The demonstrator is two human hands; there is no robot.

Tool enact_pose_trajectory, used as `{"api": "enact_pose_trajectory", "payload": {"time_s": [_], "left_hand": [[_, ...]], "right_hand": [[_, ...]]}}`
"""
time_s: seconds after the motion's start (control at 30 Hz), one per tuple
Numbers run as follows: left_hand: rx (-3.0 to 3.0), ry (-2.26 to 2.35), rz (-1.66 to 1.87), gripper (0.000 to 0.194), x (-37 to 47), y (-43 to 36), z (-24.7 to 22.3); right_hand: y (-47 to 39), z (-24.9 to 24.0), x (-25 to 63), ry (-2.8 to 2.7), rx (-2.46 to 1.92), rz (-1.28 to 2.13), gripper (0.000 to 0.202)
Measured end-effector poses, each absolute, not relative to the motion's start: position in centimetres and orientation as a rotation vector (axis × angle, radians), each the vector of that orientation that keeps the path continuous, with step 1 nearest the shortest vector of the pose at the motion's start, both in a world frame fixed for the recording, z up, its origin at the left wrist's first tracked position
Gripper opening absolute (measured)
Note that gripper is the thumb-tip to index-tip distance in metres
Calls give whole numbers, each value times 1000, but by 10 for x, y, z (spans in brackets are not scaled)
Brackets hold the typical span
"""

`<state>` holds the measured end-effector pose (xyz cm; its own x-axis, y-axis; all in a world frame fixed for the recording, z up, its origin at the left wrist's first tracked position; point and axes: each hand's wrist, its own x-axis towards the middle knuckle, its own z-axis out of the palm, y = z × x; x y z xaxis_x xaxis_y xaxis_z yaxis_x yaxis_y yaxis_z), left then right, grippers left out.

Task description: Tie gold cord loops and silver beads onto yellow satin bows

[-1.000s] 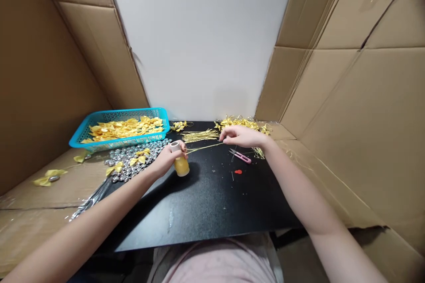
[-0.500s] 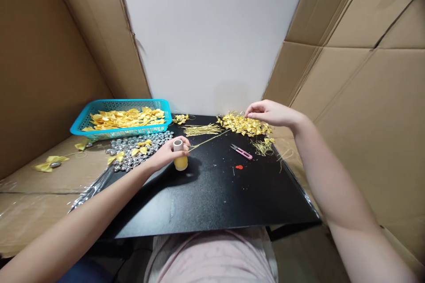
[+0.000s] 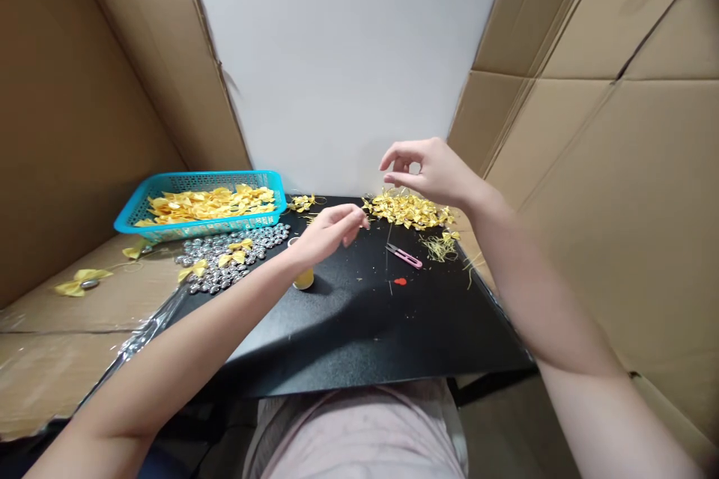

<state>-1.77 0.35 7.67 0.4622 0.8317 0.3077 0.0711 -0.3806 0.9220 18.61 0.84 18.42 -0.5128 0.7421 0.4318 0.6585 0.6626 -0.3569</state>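
My left hand (image 3: 335, 230) hovers over the middle of the black table, its thumb and fingers drawn together; whatever may be between them is hidden. Behind that wrist stands a spool of yellow thread (image 3: 304, 280), largely covered. Higher up and to the right is my right hand (image 3: 430, 171), fingers curled and thumb near the index tip in a pinch, though I cannot make out what it holds. A faint thin line runs down below it toward the pink thread snips (image 3: 404, 256). Beneath the right hand lies a pile of small yellow bows (image 3: 410, 209).
A turquoise basket (image 3: 124, 219) of yellow bows sits back left. Many silver beads (image 3: 213, 277) with a few bows lie before it. Thread scraps (image 3: 441, 248) and a red piece (image 3: 400, 281) are at the right. Cardboard walls (image 3: 612, 165) flank the table.
My left hand has let go of the spool and moved right and up, leaving it standing. My right hand has risen from above the bow pile and shifted left.
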Motion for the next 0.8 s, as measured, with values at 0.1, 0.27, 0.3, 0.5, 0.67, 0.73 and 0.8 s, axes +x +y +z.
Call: {"api": "enact_pose_trajectory", "payload": {"time_s": [0.1, 0.27, 0.3, 0.5, 0.67, 0.73, 0.8], "left_hand": [[1679, 877, 1014, 37, -39, 2, 68], [2049, 1166, 1033, 38, -77, -15, 64], [2165, 1196, 1074, 36, -81, -17, 64], [2740, 1157, 1127, 22, -96, -16, 49], [2857, 1120, 1066, 16, -109, -17, 38], [2910, 1106, 1056, 16, -114, -18, 35], [2942, 1103, 1067, 15, -119, -18, 32]], "right_hand": [[8, 180, 200, -2354, -1141, 216, 9], [-2, 162, 215, -2383, -1185, 222, 11], [-4, 157, 216, -2380, -1196, 208, 13], [-19, 137, 220, -2394, -1311, 199, 19], [-37, 136, 231, -2444, -1346, 196, 20], [-45, 138, 235, -2457, -1346, 192, 19], [-54, 139, 239, -2461, -1334, 207, 19]]}}
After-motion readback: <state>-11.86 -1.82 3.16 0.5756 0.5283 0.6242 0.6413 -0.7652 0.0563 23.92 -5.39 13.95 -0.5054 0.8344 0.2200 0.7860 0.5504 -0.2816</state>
